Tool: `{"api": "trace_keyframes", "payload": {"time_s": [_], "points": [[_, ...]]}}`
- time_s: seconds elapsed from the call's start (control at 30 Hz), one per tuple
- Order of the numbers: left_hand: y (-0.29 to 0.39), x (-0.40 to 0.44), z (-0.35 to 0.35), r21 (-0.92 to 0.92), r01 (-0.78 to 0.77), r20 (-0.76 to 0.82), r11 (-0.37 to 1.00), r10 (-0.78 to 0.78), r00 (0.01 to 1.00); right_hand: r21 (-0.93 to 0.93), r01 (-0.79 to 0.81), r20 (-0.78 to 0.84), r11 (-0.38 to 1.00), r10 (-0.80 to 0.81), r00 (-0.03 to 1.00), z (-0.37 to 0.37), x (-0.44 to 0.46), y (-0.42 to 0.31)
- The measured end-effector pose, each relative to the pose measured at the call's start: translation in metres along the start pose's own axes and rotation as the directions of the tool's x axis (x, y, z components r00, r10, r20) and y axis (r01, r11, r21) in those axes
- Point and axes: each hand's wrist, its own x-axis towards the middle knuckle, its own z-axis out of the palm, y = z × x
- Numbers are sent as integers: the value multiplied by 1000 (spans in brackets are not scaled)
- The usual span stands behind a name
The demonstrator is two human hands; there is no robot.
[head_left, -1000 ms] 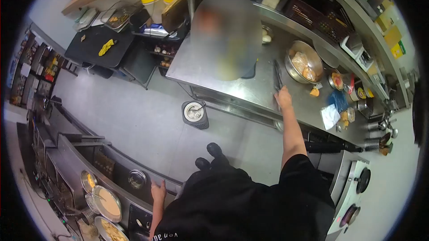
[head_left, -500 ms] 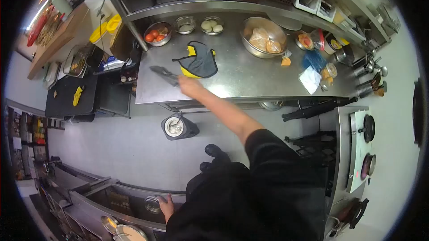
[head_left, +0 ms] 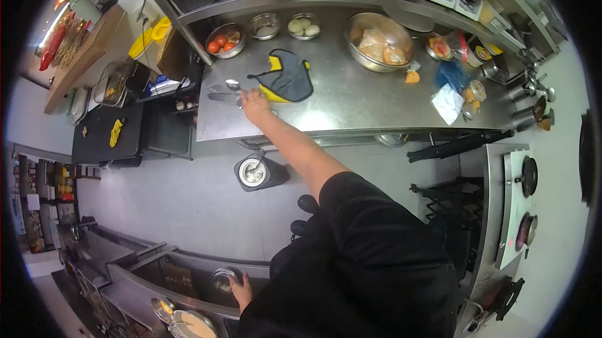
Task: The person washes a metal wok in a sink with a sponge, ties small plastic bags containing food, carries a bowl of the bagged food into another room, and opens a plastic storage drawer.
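Note:
My right hand (head_left: pixel 256 107) is stretched out over the steel table's left part, closed on metal utensils (head_left: pixel 222 96). A spoon-like head (head_left: pixel 232 84) and a slotted head show beyond the fingers; whether they are joined is unclear. Just right of that hand lies a grey and yellow cloth (head_left: pixel 287 77). Low in the view is my left hand (head_left: pixel 242 290), its fingers apart, overlapping the edge of a round metal bowl (head_left: pixel 224 279); contact cannot be made out.
Bowls of tomatoes (head_left: pixel 223 41) and white round items (head_left: pixel 304 26) stand at the table's back, with a large bowl (head_left: pixel 379 42) farther right. On the floor is a dark bin (head_left: pixel 269 172). Behind my left hand is a counter with a pan of batter (head_left: pixel 193 325).
My right hand has swept left along the table with the utensils and now reaches its left part. My left hand has come closer to the round bowl. The camera view has turned.

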Motion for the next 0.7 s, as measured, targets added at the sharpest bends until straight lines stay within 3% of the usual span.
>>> {"api": "trace_keyframes", "payload": {"time_s": [0.1,0.17,0.23,0.27,0.33,0.4,0.47,0.5,0.53,0.57,0.6,0.63,0.7], "points": [[25,18,15,-24,-73,64,997,74,995,106,164,-127,981,-150,981,4,-22,13],[42,37,23,-7,-157,73,988,157,985,171,172,-132,970,-150,980,-24,-51,23],[51,59,34,25,-228,68,973,226,972,320,218,-264,922,-134,955,-41,-82,34],[59,64,37,16,-250,77,968,248,966,302,204,-268,931,-123,956,-57,-101,40],[84,67,40,-33,-301,13,953,301,953,599,135,-114,789,-83,990,-91,-143,64],[102,65,44,-56,-300,8,952,301,954,539,98,-109,836,-46,993,-78,-177,103],[121,58,42,44,-354,15,934,354,935,458,70,-263,886,60,963,-38,-211,169],[130,59,40,61,-359,14,931,359,933,524,-114,-126,844,210,969,-71,-234,204],[141,61,41,82,-306,24,948,305,952,444,-228,-243,866,361,900,-54,-251,248],[150,62,42,105,-243,30,964,241,970,296,-386,-246,874,460,853,-63,-269,287],[163,77,41,104,-284,-31,953,288,957,358,-408,-382,840,531,757,-61,-288,328],[183,100,40,102,-326,-87,940,334,938,437,-487,-373,756,645,666,-59,-305,365],[238,146,38,140,-494,-236,858,514,825,256,-553,-473,793,602,644,-77,-331,429]]}}
